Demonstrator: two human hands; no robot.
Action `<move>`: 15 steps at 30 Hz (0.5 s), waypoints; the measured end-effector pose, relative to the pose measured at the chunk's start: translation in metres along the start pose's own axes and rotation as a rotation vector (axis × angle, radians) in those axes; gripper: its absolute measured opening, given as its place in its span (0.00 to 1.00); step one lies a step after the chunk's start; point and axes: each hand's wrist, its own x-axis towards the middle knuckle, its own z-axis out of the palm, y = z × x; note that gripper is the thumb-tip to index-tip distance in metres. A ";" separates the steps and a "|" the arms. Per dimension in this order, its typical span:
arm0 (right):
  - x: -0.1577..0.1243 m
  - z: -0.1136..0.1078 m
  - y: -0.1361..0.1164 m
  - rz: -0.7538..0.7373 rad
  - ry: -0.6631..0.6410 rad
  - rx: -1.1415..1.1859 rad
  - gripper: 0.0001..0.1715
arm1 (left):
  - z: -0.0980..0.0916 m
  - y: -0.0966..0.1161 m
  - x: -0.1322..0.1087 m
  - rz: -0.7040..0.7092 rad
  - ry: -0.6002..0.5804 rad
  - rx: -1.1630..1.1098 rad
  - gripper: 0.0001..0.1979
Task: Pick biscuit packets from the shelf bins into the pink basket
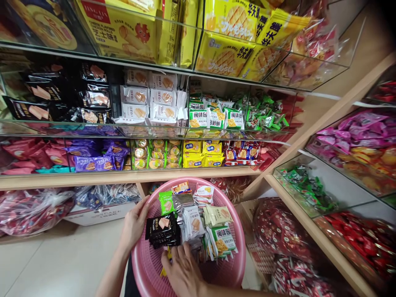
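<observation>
A round pink plastic basket (238, 231) is held in front of me, tilted toward my view. My left hand (139, 220) is closed on its left rim. Down inside the basket, my right hand (184, 268) has its fingers bent over a yellow snack packet (169, 252), most of which it hides. Just beyond those fingertips are white wafer packets (193, 222) and a stack of black packets (162, 229). White-and-green packets (223, 241) stand in a row at the right. Green (166, 202), cream (218, 215) and orange (182, 188) packets lie farther back.
Shelves with clear bins of wrapped snacks rise ahead, edged by a wooden board (93, 179) close beyond the basket. Another shelf unit (309, 231) runs along the right. Bagged goods (31, 210) and a white carton (99, 214) sit below, near the tiled floor (62, 255).
</observation>
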 end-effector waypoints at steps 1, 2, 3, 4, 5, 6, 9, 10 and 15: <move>0.000 0.002 0.000 -0.001 0.019 -0.003 0.19 | 0.000 0.000 0.000 0.000 0.000 0.000 0.26; 0.001 0.004 0.000 -0.001 0.040 -0.007 0.19 | 0.000 -0.001 0.000 0.000 0.001 -0.001 0.26; 0.001 0.007 0.000 0.000 0.059 -0.011 0.20 | 0.000 -0.002 0.000 0.000 0.000 -0.002 0.26; 0.002 0.010 0.000 0.000 0.075 -0.016 0.19 | 0.000 -0.002 0.000 -0.001 -0.001 -0.003 0.27; 0.002 0.013 0.000 -0.002 0.090 -0.020 0.19 | 0.001 -0.003 0.001 -0.002 -0.002 -0.004 0.27; 0.003 0.017 0.000 -0.004 0.103 -0.024 0.19 | 0.001 -0.004 0.001 -0.002 -0.005 -0.006 0.27; 0.006 0.026 -0.001 -0.008 0.133 -0.039 0.18 | 0.001 -0.006 0.001 -0.001 -0.011 -0.011 0.27; 0.007 0.029 -0.002 -0.009 0.143 -0.046 0.17 | 0.000 -0.006 0.001 0.001 -0.013 -0.012 0.28; 0.010 0.040 0.000 -0.018 0.207 -0.085 0.18 | -0.001 -0.004 0.002 0.001 -0.003 -0.004 0.28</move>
